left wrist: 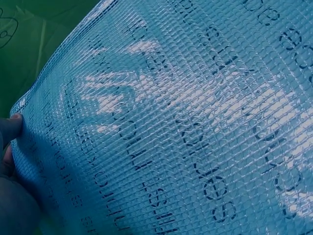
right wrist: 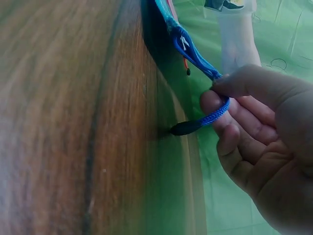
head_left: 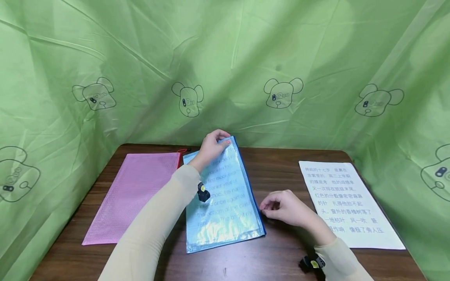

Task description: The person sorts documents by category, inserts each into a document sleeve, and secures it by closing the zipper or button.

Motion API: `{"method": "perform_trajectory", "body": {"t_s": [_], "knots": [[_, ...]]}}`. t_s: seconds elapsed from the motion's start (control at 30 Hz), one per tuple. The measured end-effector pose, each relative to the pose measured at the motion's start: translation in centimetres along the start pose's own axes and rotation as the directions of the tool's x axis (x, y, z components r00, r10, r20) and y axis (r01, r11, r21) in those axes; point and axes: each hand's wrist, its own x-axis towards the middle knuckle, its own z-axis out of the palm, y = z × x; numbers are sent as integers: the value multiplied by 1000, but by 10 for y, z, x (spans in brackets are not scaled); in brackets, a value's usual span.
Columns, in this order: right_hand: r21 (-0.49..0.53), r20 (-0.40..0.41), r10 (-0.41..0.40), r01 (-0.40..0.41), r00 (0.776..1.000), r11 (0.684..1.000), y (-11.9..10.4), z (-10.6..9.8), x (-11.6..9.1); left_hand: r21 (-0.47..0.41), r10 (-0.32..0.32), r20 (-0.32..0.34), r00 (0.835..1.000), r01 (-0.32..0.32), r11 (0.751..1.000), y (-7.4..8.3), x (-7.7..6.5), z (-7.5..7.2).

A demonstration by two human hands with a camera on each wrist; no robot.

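One blue mesh pouch (head_left: 225, 203) sits between both sets of fingers, over the bench (head_left: 277, 251) — the left hand (head_left: 212, 148) pinches its top edge, the right hand (head_left: 289, 207) its cord (right wrist: 214, 115); a pink pouch (head_left: 137, 193) lies left of the left fingers, a printed sheet (head_left: 351, 203) right of the right.

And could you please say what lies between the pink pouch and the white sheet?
The head view shows the blue pouch there, with the left hand at its top and the right hand beside it.

a sleeve (head_left: 149, 222) hides part of the pink pouch (head_left: 137, 187), glare some print (head_left: 221, 214) in the blue pouch (head_left: 225, 234).
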Motion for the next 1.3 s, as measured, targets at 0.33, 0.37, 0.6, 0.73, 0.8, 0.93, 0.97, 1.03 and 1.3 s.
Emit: {"method": "perform_trajectory", "body": {"t_s": [0.33,0.37,0.6,0.73,0.8,0.93,0.97,1.03,1.3], "knots": [[106,130,-68,54,989,993,-7,-7,-4,1,0,-64,998,0,1000,-7,5,-7],[114,144,-72,56,987,992,-7,-7,-4,3,-3,-69,998,3,1000,-7,6,-8],[157,216,-66,32,974,987,-2,-9,-4,11,-13,-100,995,14,1000,-6,12,-11],[168,223,-76,39,972,985,3,-9,-2,15,-15,-86,996,17,1000,-8,14,-11],[165,220,-80,44,972,985,6,-8,-1,10,-20,-81,997,21,1000,-10,15,-12],[161,212,-82,48,974,986,6,-9,1,0,-28,-70,997,28,1000,-10,13,-13],[162,211,-83,48,974,986,6,-10,1,-2,-29,-66,997,29,1000,-10,13,-13],[166,208,-84,49,975,985,5,-11,2,1,-27,-57,998,27,1000,-10,13,-13],[174,156,-57,29,986,984,-2,-28,-1,37,-18,9,1000,17,999,-7,15,-7]]}}
